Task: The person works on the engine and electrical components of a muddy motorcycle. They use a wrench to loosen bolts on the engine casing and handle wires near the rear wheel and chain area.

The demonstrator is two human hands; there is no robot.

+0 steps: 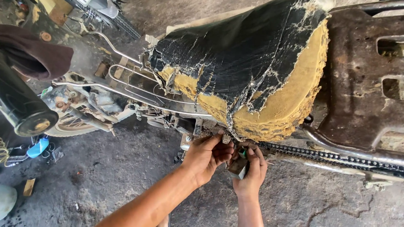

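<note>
keep your left hand (pixel 208 151) pinching the small white connector (pixel 226 139) steady while your right hand (pixel 250 169), closed around the dark boxy part (pixel 239 167), stays close under the torn seat (pixel 241 69).

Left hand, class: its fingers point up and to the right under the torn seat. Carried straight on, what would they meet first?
Probably the small white connector at the left hand's fingertips, then the seat's crumbling foam edge just above; depth is hard to judge.
</note>
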